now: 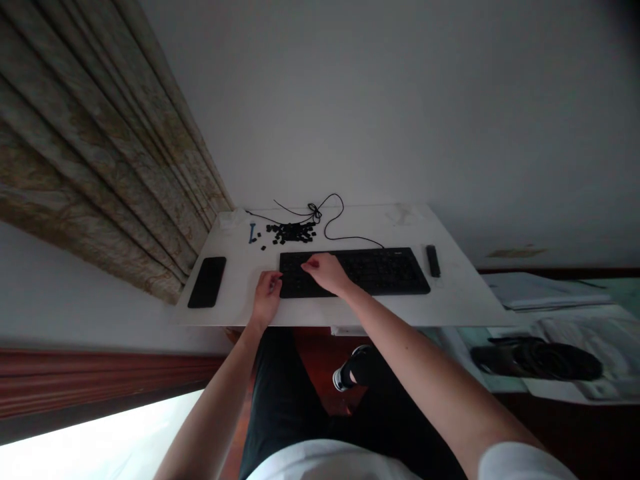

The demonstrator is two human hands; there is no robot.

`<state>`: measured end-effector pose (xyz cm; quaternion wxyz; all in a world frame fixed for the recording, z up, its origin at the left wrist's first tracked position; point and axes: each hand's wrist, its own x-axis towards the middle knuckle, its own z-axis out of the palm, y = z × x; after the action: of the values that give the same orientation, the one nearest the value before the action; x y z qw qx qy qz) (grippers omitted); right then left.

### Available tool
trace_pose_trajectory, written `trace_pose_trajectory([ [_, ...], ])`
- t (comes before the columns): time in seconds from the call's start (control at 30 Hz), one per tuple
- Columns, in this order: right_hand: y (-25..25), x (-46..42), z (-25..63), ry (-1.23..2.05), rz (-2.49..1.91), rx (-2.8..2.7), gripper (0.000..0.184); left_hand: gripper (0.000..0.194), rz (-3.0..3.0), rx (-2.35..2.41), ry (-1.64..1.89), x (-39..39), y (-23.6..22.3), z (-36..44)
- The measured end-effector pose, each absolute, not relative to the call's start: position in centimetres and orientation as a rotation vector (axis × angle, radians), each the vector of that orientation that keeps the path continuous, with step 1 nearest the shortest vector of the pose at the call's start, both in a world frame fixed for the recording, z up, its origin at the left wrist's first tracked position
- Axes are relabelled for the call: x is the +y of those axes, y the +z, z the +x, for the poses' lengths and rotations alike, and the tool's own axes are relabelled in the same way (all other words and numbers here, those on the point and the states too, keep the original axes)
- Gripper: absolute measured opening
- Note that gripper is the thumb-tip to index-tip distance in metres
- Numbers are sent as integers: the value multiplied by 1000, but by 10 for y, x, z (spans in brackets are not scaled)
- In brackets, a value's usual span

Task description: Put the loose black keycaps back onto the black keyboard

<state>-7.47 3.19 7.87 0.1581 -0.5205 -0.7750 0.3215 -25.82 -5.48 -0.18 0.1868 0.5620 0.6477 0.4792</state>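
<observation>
A black keyboard (pixel 380 270) lies on a small white table (pixel 460 297). My left hand (pixel 266 293) rests at the keyboard's left end, fingers curled against its edge; whether it holds anything I cannot make out. My right hand (pixel 324 272) lies on the keyboard's left part with fingers bent down and pinched at the keys. Behind the keyboard sits a pile of several loose black keycaps (pixel 291 233), with a small blue tool (pixel 252 233) to its left. The keyboard's black cable (pixel 330 217) loops across the back of the table.
A black phone (pixel 207 281) lies at the table's left side, a small black bar-shaped object (pixel 433 261) to the right of the keyboard. Curtains (pixel 100 153) hang at left. At right is a surface with papers and a dark bag (pixel 537 358). My legs are under the table.
</observation>
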Motion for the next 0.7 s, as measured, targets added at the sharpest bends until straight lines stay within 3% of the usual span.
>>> trace_pose_trajectory([
  [0.17,63,47,24,464,-1619,-1860,35,14,1633,1806,1326,-58,-1,-257],
  [0.33,43,68,138,25,-1866,-1563,32,15,1668,1837,1322,-59,-1,-256],
  [0.53,11,75,215,59,-2116,-1126,35,15,1621,1876,1359,-49,-2,-261],
  [0.7,0,78,220,123,-2106,-1171,38,24,1651,2095,1306,-6,8,-292],
])
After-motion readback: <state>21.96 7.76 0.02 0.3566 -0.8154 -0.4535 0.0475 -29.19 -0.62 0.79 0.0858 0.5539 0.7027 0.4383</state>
